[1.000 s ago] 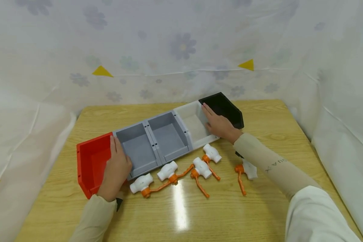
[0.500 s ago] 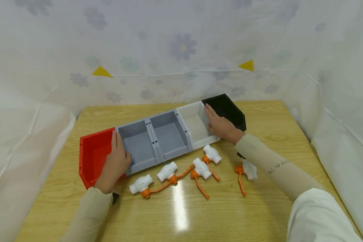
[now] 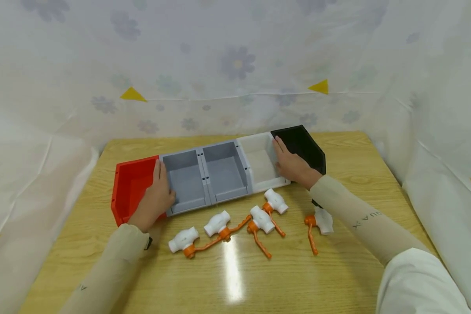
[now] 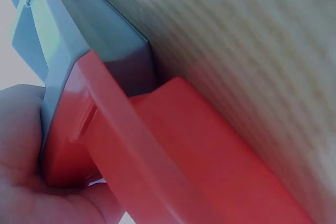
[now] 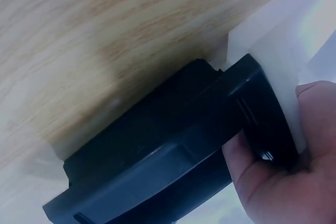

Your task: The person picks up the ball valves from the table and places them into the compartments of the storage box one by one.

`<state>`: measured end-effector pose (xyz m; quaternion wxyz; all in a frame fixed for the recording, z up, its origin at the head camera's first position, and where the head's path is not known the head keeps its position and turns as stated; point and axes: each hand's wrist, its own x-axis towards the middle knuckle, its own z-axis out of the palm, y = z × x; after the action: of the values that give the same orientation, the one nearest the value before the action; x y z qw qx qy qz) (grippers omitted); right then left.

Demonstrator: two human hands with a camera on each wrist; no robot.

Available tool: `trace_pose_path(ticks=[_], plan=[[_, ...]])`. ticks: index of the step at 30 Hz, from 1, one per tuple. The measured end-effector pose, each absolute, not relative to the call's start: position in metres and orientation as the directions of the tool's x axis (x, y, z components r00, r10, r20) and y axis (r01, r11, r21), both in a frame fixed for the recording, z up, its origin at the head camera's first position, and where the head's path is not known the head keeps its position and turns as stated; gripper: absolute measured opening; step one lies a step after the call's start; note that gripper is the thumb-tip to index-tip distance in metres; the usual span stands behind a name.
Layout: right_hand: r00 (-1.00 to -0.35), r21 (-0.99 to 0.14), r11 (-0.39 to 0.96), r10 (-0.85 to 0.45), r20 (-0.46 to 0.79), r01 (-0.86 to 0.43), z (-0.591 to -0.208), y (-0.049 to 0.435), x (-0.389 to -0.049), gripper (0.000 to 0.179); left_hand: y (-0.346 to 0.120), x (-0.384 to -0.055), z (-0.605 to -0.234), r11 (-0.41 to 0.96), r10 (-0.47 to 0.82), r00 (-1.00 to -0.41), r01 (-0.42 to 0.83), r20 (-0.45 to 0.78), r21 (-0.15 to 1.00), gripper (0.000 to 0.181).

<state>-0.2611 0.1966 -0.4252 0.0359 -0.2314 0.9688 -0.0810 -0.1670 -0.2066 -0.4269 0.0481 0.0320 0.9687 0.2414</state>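
A row of joined storage bins lies slanted across the table: a red bin [image 3: 135, 187], two grey bins [image 3: 186, 183], a white bin [image 3: 259, 163] and a black bin [image 3: 304, 146]. My left hand [image 3: 155, 200] grips the shared wall between red and grey, fingers along the rim. Its close view shows the red bin's wall [image 4: 152, 156] held between thumb and fingers. At the other end my right hand [image 3: 292, 165] pinches the wall where white meets black. In the right wrist view, a thumb and fingers clasp the black bin's edge [image 5: 173, 150].
Several white ball valves [image 3: 261, 219] with orange handles lie in front of the bins on the wooden table [image 3: 180, 288]. One valve [image 3: 323, 220] lies apart, close to the right forearm. Flower-patterned white sheeting [image 3: 220, 109] stands behind the table and along both sides.
Both hands have shifted the bin row to the right. Its red end has swung away from me, so the row slants less. The valves stay where they were.
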Motion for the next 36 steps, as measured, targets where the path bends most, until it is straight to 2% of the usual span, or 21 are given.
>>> trace_pose_path(ticks=[5, 12, 28, 36], plan=[[-0.898, -0.174, 0.893, -0.434, -0.080, -0.416, -0.422, 0.202, -0.262, 0.076, -0.204, -0.182, -0.427, 0.884, 0.106, -0.990, 0.049, -0.098, 0.464, 0.090], [-0.912, -0.111, 0.919, -0.391, -0.121, -0.379, -0.417, 0.209, -0.262, 0.076, -0.197, -0.201, -0.427, 0.892, 0.140, -0.984, 0.077, -0.110, 0.446, 0.091], [-0.935, -0.132, 0.942, -0.325, -0.139, -0.308, -0.419, 0.219, -0.255, 0.074, -0.192, -0.223, -0.426, 0.892, 0.194, -0.970, 0.110, -0.149, 0.439, 0.095], [-0.939, -0.109, 0.941, -0.330, -0.096, -0.319, -0.418, 0.229, -0.249, 0.072, -0.182, -0.229, -0.428, 0.891, 0.192, -0.973, 0.117, -0.130, 0.439, 0.094]])
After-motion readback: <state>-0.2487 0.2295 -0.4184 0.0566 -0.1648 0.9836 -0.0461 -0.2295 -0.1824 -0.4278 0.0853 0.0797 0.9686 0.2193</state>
